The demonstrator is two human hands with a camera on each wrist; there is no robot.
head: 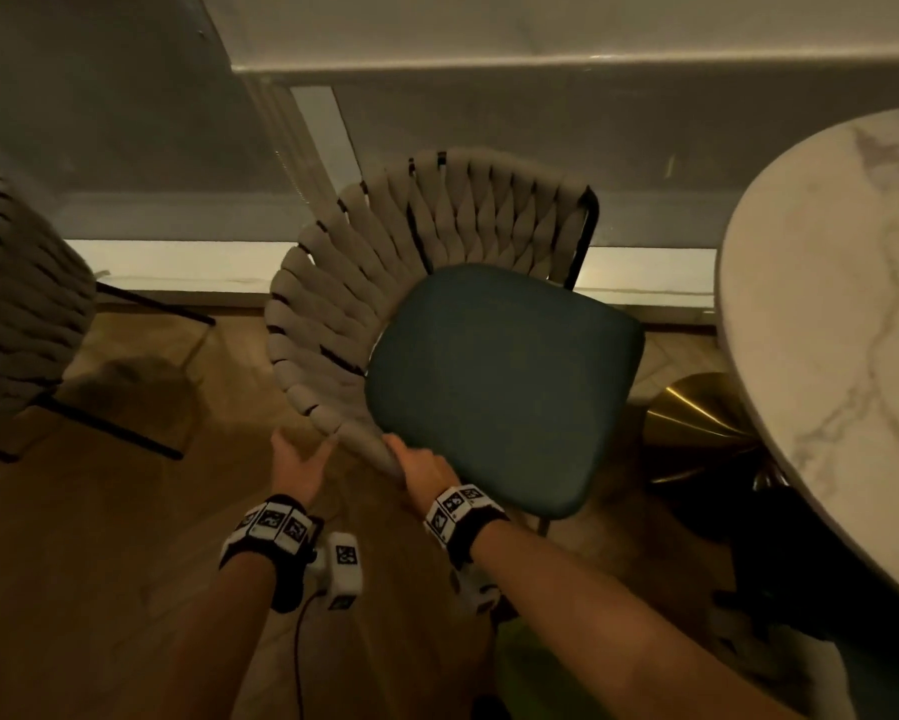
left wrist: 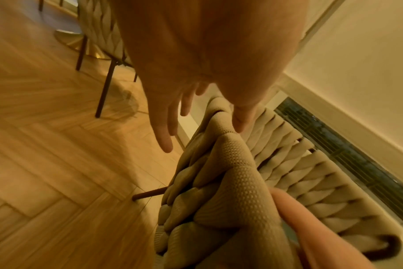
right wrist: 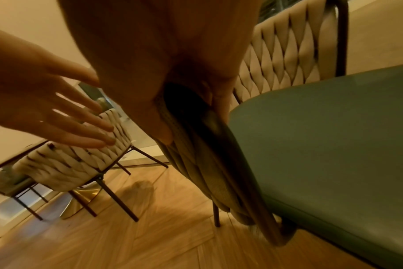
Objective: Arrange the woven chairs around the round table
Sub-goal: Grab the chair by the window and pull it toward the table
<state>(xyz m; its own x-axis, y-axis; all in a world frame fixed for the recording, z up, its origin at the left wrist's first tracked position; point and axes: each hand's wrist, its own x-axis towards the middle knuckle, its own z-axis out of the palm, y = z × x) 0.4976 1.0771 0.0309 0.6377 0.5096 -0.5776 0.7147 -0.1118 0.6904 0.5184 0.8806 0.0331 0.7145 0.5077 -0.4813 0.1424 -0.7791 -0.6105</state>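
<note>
A woven chair (head: 437, 241) with a beige braided back and a dark green seat (head: 499, 376) stands before me, left of the round marble table (head: 842, 314). My right hand (head: 421, 467) grips the near end of the woven backrest (right wrist: 196, 154), fingers curled round its edge. My left hand (head: 296, 459) hovers just left of that same end with straight, spread fingers (left wrist: 166, 134); its thumb lies next to the weave (left wrist: 237, 182), and contact is unclear. A second woven chair (head: 16, 314) stands at the far left.
Wall and skirting run close behind the chair (head: 177, 262). The table's gold pedestal base (head: 696, 423) sits on the herringbone wood floor (head: 125, 537). A cable and a white device (head: 343, 563) hang below my left wrist. In the right wrist view, the second chair (right wrist: 81, 160) stands beside another gold base.
</note>
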